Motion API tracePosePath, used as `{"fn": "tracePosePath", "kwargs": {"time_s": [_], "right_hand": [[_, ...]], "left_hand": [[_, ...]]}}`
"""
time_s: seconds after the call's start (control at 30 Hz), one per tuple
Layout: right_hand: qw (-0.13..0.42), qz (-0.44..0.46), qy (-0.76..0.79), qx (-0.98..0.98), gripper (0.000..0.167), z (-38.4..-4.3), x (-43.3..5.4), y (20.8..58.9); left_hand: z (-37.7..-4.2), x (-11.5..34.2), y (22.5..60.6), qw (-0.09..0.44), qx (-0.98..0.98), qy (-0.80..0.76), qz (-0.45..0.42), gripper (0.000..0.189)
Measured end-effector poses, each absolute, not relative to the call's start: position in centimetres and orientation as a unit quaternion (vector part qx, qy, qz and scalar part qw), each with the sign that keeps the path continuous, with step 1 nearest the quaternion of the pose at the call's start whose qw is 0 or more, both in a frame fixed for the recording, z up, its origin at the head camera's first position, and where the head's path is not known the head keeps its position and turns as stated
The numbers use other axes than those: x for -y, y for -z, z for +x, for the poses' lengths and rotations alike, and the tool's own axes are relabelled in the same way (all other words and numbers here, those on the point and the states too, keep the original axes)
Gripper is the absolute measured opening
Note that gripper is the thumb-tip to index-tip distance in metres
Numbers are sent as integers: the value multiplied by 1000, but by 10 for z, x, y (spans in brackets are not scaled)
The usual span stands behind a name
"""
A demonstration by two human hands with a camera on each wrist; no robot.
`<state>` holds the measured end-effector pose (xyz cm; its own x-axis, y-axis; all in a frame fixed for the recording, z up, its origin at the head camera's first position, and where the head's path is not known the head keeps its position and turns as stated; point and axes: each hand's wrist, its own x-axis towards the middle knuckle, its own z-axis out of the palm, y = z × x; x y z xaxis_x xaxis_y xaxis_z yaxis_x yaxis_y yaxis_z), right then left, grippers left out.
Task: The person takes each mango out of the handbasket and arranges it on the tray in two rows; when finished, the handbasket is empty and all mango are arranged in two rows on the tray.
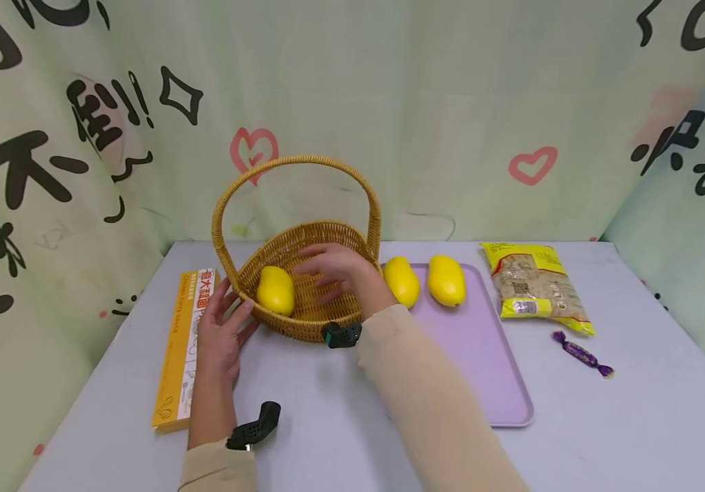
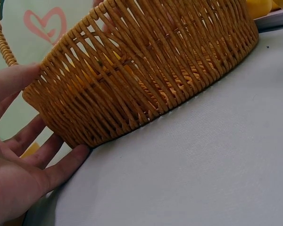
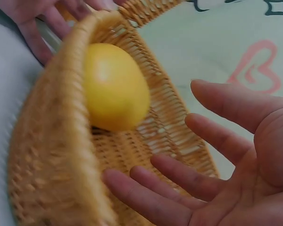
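A wicker basket [image 1: 309, 328] with a tall arched handle stands on the table, one yellow mango [image 1: 275, 291] inside at its left. My left hand [image 1: 223, 335] holds the basket's left end; in the left wrist view, its thumb [image 2: 19, 77] lies on the rim and fingertips touch low on the side. Over the basket's right part is my right hand [image 1: 340, 270], fingers spread and holding nothing. In the right wrist view, the palm and fingers of this hand [image 3: 217, 174] are apart from the mango [image 3: 115, 87]. Two more mangoes [image 1: 401, 281] [image 1: 446, 281] lie on a purple tray [image 1: 463, 369].
An orange and white box [image 1: 176, 348] lies left of the basket, beside my left forearm. Right of the tray are a yellow snack bag [image 1: 537, 287] and a purple wrapped candy [image 1: 582, 354]. A printed curtain [image 1: 450, 123] hangs behind the table.
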<state>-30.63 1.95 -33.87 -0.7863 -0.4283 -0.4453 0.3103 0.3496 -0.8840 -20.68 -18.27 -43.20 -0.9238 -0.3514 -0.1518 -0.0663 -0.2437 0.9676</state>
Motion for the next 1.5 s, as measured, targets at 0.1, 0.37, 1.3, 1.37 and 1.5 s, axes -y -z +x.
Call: {"fn": "tracePosePath", "kwargs": {"time_s": [0.1, 0.37, 1.3, 1.37, 1.5], "right_hand": [[337, -38, 569, -749, 57, -305, -9, 344], [345, -26, 581, -737, 55, -302, 8, 362], [270, -30, 604, -749, 58, -294, 4, 344], [266, -38, 604, -750, 58, -292, 1, 341], [248, -47, 598, -761, 57, -288, -7, 334]], "left_hand": [[-207, 183, 432, 92, 607, 770, 173, 65], [-206, 183, 431, 91, 607, 770, 175, 65], [-206, 185, 429, 89, 618, 761, 175, 66], [-205, 185, 430, 91, 618, 761, 176, 65], [-205, 184, 430, 88, 615, 764, 174, 66]]}}
